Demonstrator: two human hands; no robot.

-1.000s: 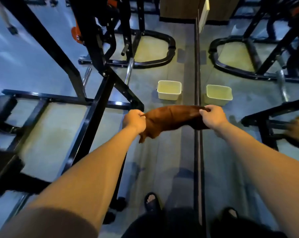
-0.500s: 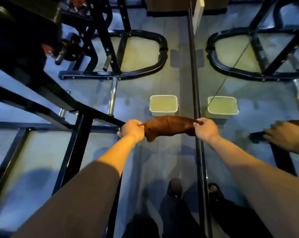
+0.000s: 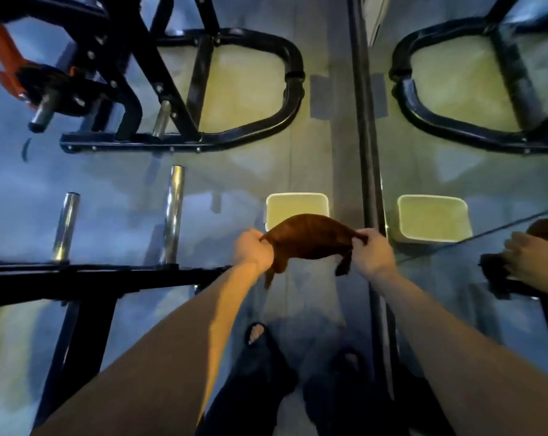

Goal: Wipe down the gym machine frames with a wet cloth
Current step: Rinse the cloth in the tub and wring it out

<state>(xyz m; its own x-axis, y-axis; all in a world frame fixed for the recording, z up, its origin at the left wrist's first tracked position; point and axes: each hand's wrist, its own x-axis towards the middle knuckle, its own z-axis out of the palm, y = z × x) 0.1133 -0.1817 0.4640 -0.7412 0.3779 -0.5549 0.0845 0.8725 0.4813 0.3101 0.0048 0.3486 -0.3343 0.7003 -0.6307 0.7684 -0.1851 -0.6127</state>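
Stretching the brown cloth (image 3: pixel 310 239) between both hands, I see my left grip (image 3: pixel 253 250) and right grip (image 3: pixel 372 250) each pinching an end, above the floor, near the pale tub (image 3: pixel 297 199).

Dim indoor scene, overall cool blue cast, with warm yellowish patches on the floor (image 3: pixel 244 86) inside the curved black frame base (image 3: pixel 293 77). Warm light catches the left forearm (image 3: pixel 203 313). Soft shadows pool around the feet at bottom centre. Chrome pegs (image 3: pixel 173 212) show bright specular glints. Mirror (image 3: pixel 474 152) on the right doubles the lit patches. Strong wide-angle bending at the edges; upper left machine parts smeared by motion blur. General softness, low detail, blacks crushed.
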